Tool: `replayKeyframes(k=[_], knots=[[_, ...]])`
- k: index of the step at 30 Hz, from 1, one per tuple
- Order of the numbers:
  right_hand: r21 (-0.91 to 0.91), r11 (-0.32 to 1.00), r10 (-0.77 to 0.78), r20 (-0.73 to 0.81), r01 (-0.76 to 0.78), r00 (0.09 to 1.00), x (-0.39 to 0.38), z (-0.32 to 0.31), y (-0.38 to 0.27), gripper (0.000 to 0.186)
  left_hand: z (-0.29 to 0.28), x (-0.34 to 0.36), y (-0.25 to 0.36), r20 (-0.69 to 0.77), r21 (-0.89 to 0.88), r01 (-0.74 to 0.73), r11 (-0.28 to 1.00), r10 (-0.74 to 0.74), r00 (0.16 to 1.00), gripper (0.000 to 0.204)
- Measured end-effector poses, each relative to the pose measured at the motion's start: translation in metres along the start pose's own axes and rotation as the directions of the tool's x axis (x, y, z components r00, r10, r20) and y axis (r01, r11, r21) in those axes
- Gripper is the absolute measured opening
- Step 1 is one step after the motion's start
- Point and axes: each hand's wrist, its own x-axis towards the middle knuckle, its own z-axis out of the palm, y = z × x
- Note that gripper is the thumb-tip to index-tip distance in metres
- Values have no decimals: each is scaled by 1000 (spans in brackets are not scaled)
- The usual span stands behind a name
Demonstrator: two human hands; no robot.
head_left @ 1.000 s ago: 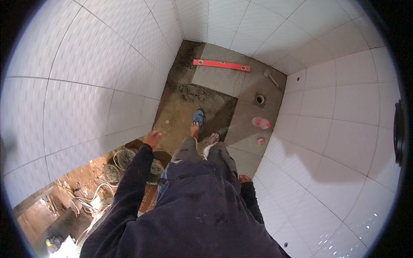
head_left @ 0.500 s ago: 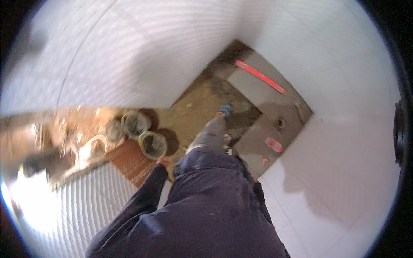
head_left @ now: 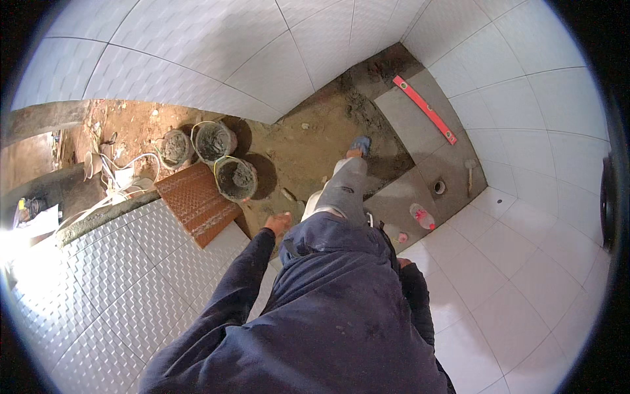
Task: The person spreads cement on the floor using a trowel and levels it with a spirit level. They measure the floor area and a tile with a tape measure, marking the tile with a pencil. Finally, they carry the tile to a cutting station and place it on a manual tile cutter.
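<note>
My left hand [head_left: 279, 222] hangs open and empty over the dirt floor, nearest a brown patterned board [head_left: 190, 197] and three buckets [head_left: 236, 184] with grey mix inside. My right hand [head_left: 403, 262] is at my right hip, mostly behind my sleeve; its fingers are hidden. My sandalled foot [head_left: 359, 146] stands on a bare mortar bed [head_left: 315, 144], beside grey floor tiles [head_left: 394, 111]. A red spirit level [head_left: 423, 108] lies across the far tiles. On the right-hand tiles are a mallet [head_left: 470, 177], a clear bottle [head_left: 420, 215] and a small pink object [head_left: 402, 237], around a round drain hole [head_left: 439, 186].
White tiled walls [head_left: 525, 105] enclose the narrow space on several sides. At the left, an opening shows rubble, tangled cables [head_left: 118, 171] and a concrete edge [head_left: 85, 220] above the tiled wall. Bright light comes in there.
My view and body have turned leftward, bringing the buckets, brown board and lower-left wall into fuller view. My left hand has dropped lower. The floor objects look unmoved.
</note>
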Motion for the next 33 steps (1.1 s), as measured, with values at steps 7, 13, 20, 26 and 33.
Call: replayKeyframes(k=[7,13,20,26,33], knots=[[159,987,-3,44,-4,999,37,28,0,65,32,19,-10,101,132,-88,987,75,992,46],[576,669,433,211,-470,876,50,1,-63,74,5,85,-25,26,518,-321,792,361,932,44],[516,800,307,88,-307,948,179,23,-128,85,-56,355,-88,-218,954,96,282,442,870,38],[291,747,578,161,-598,800,251,42,-178,82,-100,558,-205,-204,963,211,166,-54,977,38],[424,717,565,112,-553,818,284,-12,-187,79,-137,743,-359,-54,818,-278,-503,-549,834,58]])
